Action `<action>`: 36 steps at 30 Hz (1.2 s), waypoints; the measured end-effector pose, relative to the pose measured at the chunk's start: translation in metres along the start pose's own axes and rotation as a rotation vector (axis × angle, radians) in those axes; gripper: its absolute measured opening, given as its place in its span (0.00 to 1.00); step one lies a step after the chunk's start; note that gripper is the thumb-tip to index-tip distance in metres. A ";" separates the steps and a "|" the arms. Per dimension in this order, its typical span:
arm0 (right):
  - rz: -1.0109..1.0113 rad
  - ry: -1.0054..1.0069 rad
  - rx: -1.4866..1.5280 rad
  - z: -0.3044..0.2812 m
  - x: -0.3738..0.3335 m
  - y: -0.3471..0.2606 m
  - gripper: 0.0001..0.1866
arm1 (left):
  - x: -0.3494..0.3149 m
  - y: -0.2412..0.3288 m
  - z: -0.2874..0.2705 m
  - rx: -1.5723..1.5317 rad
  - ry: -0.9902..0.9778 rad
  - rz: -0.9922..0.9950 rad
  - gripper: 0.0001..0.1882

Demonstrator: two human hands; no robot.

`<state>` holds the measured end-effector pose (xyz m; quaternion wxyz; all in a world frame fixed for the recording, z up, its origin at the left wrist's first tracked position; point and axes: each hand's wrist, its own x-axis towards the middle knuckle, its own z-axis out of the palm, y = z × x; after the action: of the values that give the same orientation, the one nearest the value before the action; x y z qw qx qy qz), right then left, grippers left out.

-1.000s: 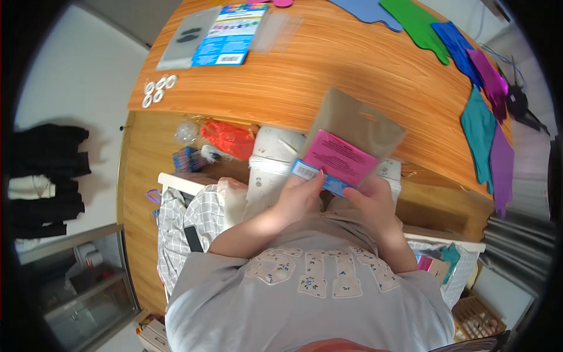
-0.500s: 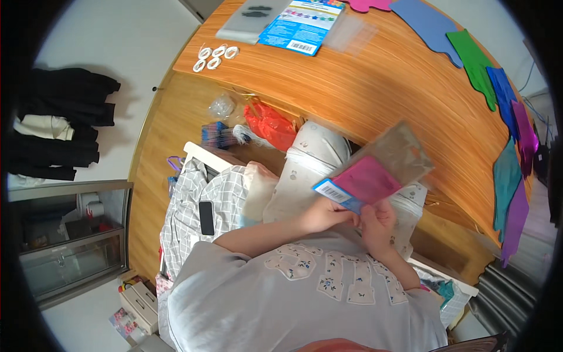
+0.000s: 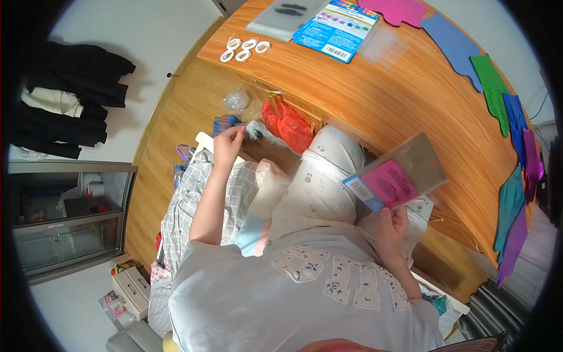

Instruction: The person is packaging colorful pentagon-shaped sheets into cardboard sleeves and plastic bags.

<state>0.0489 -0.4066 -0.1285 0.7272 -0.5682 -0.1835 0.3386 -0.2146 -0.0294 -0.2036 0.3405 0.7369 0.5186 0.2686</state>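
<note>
My right hand (image 3: 392,230), above my lap, pinches the lower end of a clear plastic bag. Inside the bag is a pink-magenta piece (image 3: 388,183) with dark print. A blue card with a white barcode label (image 3: 362,190) fills its lower left end, and the other half of the bag (image 3: 421,158) looks see-through. My left hand (image 3: 227,146) is stretched out to the left, thumb and fingertips pressed together. Whether something thin is between them, I cannot make out. Just beyond it lie blue packs (image 3: 225,123) and white see-through wrapping (image 3: 264,135).
A wooden desk (image 3: 328,88) curves ahead, bearing white string coils (image 3: 243,51), clear bags (image 3: 281,23), a blue package card (image 3: 337,35) and coloured cutouts along its far edge, one green (image 3: 491,88). A red bag (image 3: 286,124) sits below the desk's left part. Grid-patterned cloth (image 3: 185,205) lies left.
My left hand has left the bag and reached out to the left, near the blue packs. The right hand keeps the bag. The view has shifted, and the left forearm now covers the phone.
</note>
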 end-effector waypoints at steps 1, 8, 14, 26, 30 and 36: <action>0.000 -0.027 0.005 -0.002 -0.002 0.003 0.11 | 0.005 0.000 0.002 -0.002 -0.001 0.000 0.12; -0.016 -0.071 0.001 -0.001 -0.007 0.001 0.15 | 0.048 0.025 0.036 0.665 -0.161 0.352 0.12; 0.021 -0.017 -0.050 0.004 -0.010 -0.006 0.11 | 0.078 0.033 0.065 0.806 -0.052 0.606 0.07; 0.075 -0.031 -0.057 -0.003 -0.012 -0.004 0.12 | 0.083 0.005 0.068 0.855 -0.280 0.813 0.12; 0.107 -0.042 -0.042 -0.003 -0.014 -0.002 0.11 | 0.075 0.006 0.066 0.879 -0.420 0.862 0.13; 0.126 0.018 -0.035 0.000 -0.013 -0.002 0.11 | 0.065 -0.006 0.050 0.257 -0.283 0.504 0.17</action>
<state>0.0400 -0.4156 -0.1249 0.6961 -0.5941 -0.1469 0.3754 -0.1601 0.0228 -0.2365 0.2360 0.9093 0.2967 0.1715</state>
